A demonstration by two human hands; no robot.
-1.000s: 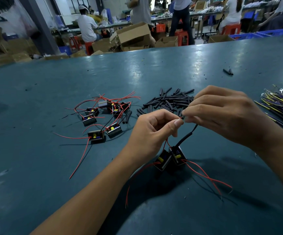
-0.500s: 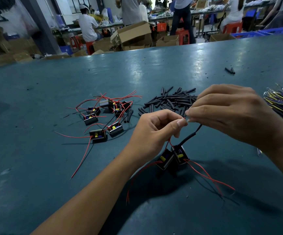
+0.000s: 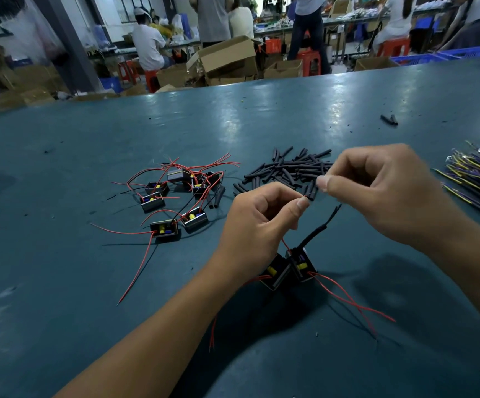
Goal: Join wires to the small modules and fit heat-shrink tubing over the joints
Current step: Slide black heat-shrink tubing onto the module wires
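Note:
Two small black modules (image 3: 289, 270) with yellow parts and red wires lie on the teal table (image 3: 60, 282) under my hands. A black heat-shrink sleeve (image 3: 317, 235) rises from one of them. My left hand (image 3: 257, 228) pinches a thin red wire between thumb and forefinger. My right hand (image 3: 382, 193) pinches the tip of that same wire just to the right, a short gap apart. A pile of black heat-shrink tubes (image 3: 284, 172) lies behind my hands. Several more modules (image 3: 175, 202) with red wires sit to the left.
A bundle of yellow and purple wires (image 3: 477, 182) lies at the right edge. Two loose black tubes (image 3: 389, 119) lie farther back. Cardboard boxes (image 3: 224, 61), red stools and people at benches stand beyond the table's far edge.
My right hand has drawn away to the right and up, opening a gap between the two pinching fingertips. The left hand stays over the modules.

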